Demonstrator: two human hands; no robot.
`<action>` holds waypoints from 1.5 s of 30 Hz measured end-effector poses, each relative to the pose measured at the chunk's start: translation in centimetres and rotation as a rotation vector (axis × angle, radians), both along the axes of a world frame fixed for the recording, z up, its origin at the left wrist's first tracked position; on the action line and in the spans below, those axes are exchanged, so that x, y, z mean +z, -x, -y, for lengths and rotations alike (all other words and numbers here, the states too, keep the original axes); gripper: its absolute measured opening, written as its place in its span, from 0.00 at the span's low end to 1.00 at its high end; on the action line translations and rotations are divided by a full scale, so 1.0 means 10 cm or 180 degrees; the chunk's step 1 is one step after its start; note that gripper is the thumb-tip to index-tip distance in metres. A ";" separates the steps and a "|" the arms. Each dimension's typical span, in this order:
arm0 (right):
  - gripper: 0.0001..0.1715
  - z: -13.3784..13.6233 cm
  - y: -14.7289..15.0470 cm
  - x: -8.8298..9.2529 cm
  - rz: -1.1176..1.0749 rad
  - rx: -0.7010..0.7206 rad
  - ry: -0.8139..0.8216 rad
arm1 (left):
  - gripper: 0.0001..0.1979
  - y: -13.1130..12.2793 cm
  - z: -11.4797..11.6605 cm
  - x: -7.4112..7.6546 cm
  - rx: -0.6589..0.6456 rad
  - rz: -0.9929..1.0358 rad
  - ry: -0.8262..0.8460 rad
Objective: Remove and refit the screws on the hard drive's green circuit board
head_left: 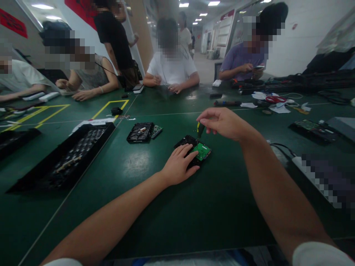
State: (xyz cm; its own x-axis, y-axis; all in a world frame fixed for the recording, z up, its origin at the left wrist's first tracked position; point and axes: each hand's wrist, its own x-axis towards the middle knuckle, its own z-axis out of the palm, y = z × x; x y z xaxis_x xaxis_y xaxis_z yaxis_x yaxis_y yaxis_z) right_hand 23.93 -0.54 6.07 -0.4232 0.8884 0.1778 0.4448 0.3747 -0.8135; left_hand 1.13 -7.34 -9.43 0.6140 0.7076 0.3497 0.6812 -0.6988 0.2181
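Note:
A black hard drive [184,141] with a green circuit board [203,151] on its upper face lies on the green table in front of me. My left hand [180,162] rests flat across the drive's near left part, fingers spread. Above the drive, my right hand [222,122] pinches a yellow and black screwdriver [199,129] by its handle, roughly upright. Its tip points down at the board's far edge; whether it touches a screw is too small to tell. To the left sits another black drive [140,132], with a separate small circuit board [156,131] against its right side.
A long black tray [69,159] with small parts stands at left. Another drive [312,129] lies at right, near a white power strip [316,181]. Cables and paper scraps [280,107] lie at the far right. Several people sit across the table [138,207].

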 end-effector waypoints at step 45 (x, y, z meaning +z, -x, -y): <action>0.11 0.04 0.03 0.02 0.0015 0.0154 -0.0001 | 0.30 0.00 0.01 0.01 0.0001 0.0013 0.0026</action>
